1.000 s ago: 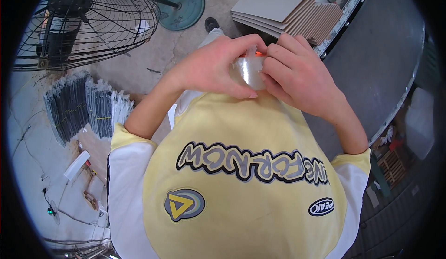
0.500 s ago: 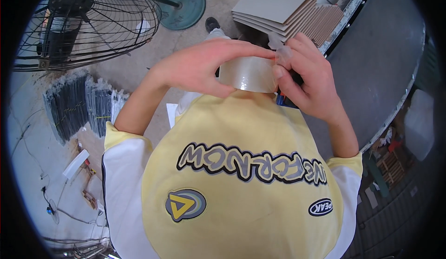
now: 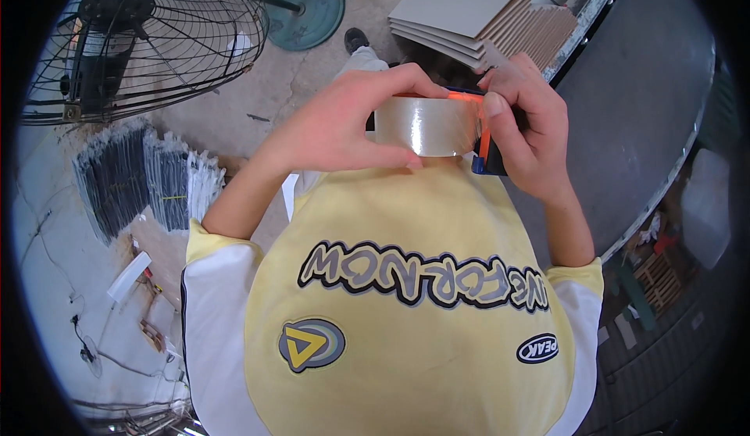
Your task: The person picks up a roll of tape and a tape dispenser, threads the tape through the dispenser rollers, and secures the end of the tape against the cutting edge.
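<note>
Clear tape roll before the yellow shirt, longer side running left-right, axle pointing away from the chest, left hand clasping it (fingers widely parted), right hand pinching its loose end

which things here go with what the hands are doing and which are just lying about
In use, it seems:
clear tape roll, gripped by the left hand
orange-and-blue holder, maybe a dispenser, by the right hand

Just around:
fan
board stack
grey bundles
dark table

Clear tape roll in left fingers, loose strip at right fingers
</note>
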The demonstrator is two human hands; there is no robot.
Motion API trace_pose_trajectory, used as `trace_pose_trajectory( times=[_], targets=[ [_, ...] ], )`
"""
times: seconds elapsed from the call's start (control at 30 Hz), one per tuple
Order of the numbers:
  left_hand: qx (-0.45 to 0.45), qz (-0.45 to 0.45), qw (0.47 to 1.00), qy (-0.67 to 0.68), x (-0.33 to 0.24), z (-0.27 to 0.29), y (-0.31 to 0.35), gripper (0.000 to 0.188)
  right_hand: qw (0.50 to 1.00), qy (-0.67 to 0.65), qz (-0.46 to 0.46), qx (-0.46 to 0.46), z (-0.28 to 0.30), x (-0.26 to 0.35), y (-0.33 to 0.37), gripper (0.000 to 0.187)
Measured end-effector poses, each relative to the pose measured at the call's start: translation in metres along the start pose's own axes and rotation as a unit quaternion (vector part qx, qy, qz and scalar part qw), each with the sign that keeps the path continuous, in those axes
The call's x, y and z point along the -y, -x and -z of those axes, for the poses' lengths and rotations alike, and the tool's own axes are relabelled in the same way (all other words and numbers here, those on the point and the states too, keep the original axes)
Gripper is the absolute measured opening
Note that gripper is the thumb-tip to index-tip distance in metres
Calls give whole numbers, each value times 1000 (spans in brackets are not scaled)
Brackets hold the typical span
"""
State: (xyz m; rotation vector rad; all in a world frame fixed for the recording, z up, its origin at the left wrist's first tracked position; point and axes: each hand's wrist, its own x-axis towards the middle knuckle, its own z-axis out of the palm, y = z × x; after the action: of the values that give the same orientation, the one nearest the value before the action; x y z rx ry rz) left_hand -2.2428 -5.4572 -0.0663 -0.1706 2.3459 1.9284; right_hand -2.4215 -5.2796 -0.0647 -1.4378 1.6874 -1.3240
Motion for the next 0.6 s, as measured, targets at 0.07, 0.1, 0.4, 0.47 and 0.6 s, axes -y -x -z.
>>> trace_pose_trajectory(
  times=[0.07,0.1,0.4,0.47,0.6],
  targets=[
    [-4,-14,1000,15,3,1,1,59,1000,-1,-3,-24,-4,0,-1,14],
    [13,-6,1000,9,3,3,1,60,1000,-1,-3,-23,-6,1,-2,14],
    [18,-55,998,-31,5,3,-3,61,985,113,16,128,5,18,-12,30],
    [10,-54,998,-31,3,4,-6,61,967,192,44,160,7,26,-14,45],
    [33,-2,999,-10,1,8,-9,63,946,271,73,162,4,35,-12,52]
  ],
)
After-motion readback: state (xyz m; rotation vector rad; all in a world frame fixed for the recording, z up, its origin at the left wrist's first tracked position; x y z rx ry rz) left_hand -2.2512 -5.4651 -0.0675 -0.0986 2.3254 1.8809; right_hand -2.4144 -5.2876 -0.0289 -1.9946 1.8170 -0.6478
